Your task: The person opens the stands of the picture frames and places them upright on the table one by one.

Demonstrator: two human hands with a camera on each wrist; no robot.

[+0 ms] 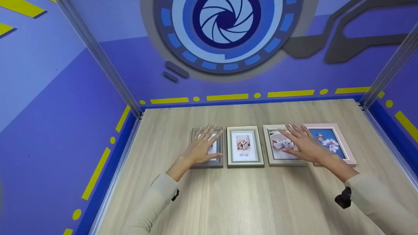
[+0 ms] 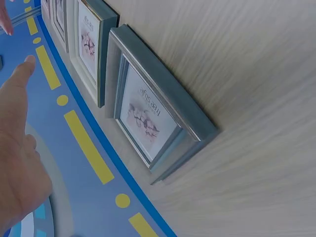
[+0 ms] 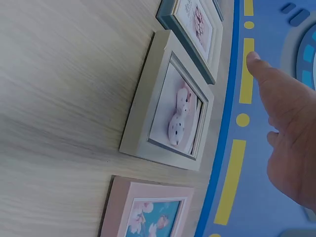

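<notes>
Four picture frames lie flat in a row on the table. Leftmost is a grey frame [image 1: 214,148] with a blossom picture, seen whole in the left wrist view. Beside it lies a silvery frame [image 1: 245,147] with a flower print. Third is a cream frame [image 1: 274,154] with a picture of white spotted figures, and rightmost a pink frame [image 1: 333,140] with blossoms on blue. My left hand [image 1: 200,148] is spread above the grey frame. My right hand [image 1: 305,147] is spread over the cream and pink frames. Both hands hold nothing; the wrist views show them raised off the frames.
The wood-grain table [image 1: 228,199] extends in front of the frames. A blue-purple back wall [image 1: 228,86] with yellow dashes rises behind it. A left side wall [image 1: 58,130] and a right side wall [image 1: 403,91] flank the table, with metal corner posts.
</notes>
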